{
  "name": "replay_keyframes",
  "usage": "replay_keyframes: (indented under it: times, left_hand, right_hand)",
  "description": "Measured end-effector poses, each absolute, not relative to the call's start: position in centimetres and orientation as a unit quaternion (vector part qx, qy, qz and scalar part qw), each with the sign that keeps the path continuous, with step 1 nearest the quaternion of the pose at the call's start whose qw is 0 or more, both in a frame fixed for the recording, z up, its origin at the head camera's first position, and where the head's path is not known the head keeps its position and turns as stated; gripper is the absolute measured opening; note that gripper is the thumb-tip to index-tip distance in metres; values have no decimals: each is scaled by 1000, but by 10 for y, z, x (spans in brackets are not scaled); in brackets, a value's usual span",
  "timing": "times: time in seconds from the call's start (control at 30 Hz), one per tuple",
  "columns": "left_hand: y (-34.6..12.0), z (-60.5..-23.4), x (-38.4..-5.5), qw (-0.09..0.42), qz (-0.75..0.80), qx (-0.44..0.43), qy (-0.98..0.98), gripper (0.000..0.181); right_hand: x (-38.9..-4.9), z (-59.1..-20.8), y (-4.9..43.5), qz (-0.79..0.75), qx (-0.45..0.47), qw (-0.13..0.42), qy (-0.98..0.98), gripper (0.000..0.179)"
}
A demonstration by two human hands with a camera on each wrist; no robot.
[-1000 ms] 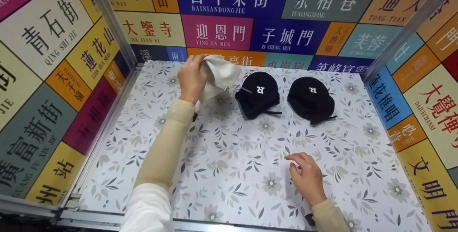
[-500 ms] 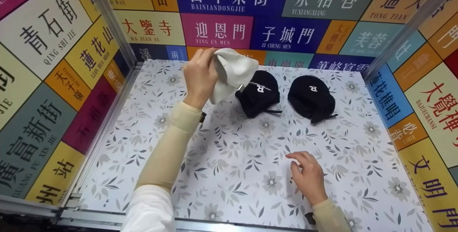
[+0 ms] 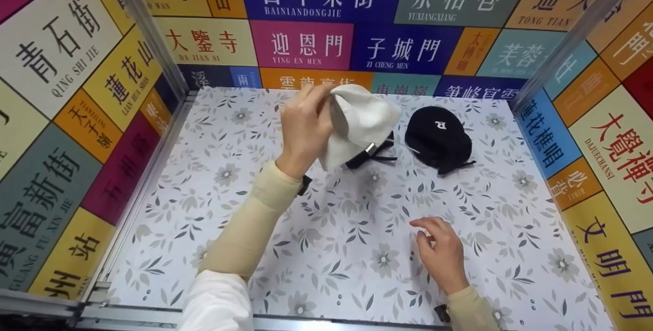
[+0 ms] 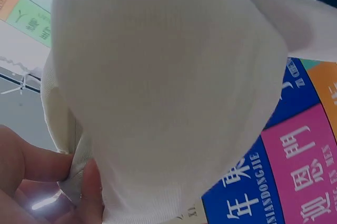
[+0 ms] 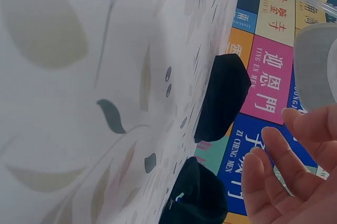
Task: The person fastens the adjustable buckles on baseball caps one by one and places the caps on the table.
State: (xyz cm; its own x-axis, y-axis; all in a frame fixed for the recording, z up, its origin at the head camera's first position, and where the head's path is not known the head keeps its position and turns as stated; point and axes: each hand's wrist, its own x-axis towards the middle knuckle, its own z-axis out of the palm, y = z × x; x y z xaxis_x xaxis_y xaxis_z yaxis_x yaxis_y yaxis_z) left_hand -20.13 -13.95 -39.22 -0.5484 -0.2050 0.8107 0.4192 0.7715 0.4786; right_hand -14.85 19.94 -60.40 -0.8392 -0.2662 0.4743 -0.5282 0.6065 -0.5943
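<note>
My left hand (image 3: pixel 305 129) pinches a soft white cap (image 3: pixel 363 119) by its edge and holds it up over the table. In the left wrist view the pale cap (image 4: pixel 174 87) fills the middle, with the fingers (image 4: pixel 39 163) gripping a fold of it at lower left. Behind it in the head view, a black cap (image 3: pixel 361 159) is mostly hidden, only its lower part and strap showing. To the right sits a second black cap (image 3: pixel 437 134) with a white letter R. My right hand (image 3: pixel 441 254) stays near the front right with loosely bent fingers, holding nothing.
A pale tabletop (image 3: pixel 224 219) with a leaf and flower print lies under everything. Colourful panels with lettering (image 3: pixel 306 45) wall in the back and both sides. Metal rails (image 3: pixel 148 30) run along the corners and the front edge.
My left hand has carried the white cap to the right, so that it now covers most of the nearer black cap. The right hand has stayed almost still.
</note>
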Motion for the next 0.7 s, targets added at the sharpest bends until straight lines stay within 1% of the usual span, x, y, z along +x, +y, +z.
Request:
replay_keyframes:
  times: [0.2, 0.43, 0.6, 0.7]
  left_hand:
    - [-121, -399, -189, 453, -352, -89, -814, 18]
    - [-103, -417, -176, 432, -384, -101, -810, 17]
    - [-91, -433, -171, 409, -409, -109, -808, 16]
    - [-84, -447, -169, 387, -423, -105, -813, 15]
  right_hand:
    - [-148, -605, 203, 388, 223, 183, -875, 29]
    - [-144, -606, 201, 397, 211, 180, -875, 29]
    - [-142, -606, 199, 405, 227, 220, -858, 30]
    - [-142, -606, 197, 413, 237, 247, -844, 32]
